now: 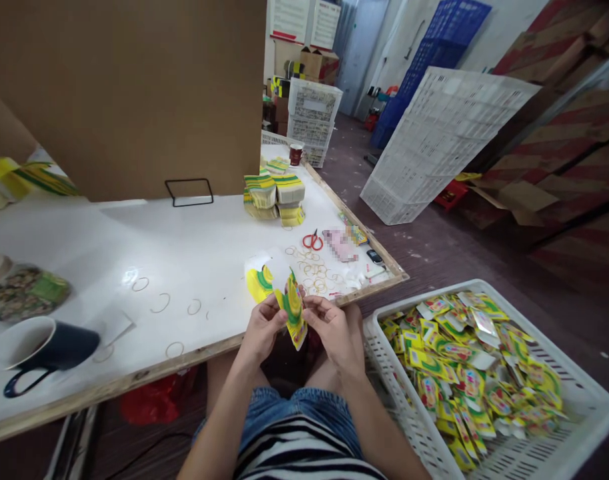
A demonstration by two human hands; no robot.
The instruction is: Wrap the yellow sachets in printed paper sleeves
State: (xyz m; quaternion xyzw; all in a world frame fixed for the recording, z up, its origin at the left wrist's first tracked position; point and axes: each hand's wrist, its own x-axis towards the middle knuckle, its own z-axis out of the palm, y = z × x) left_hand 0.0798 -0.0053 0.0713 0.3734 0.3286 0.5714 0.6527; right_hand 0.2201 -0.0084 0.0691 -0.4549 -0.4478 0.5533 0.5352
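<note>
My left hand [262, 328] and my right hand [334, 330] are both closed on a small stack of yellow-green sachets [293, 312], held upright between them over my lap at the table's front edge. One more yellow sachet [259, 281] lies on the white table [184, 247] just beyond my left hand. Loose rubber bands [315, 270] are scattered on the table behind the held stack. A white plastic crate [579, 407] to my right holds several loose sachets [464, 373] of the same kind.
Bundled sachet stacks [274, 193] sit at the table's far side beside red scissors [312, 240] and a pink packet [339, 245]. A dark mug [39, 350] stands at the left. A cardboard panel [134, 93] rises behind. White crates [444, 140] lean on the floor.
</note>
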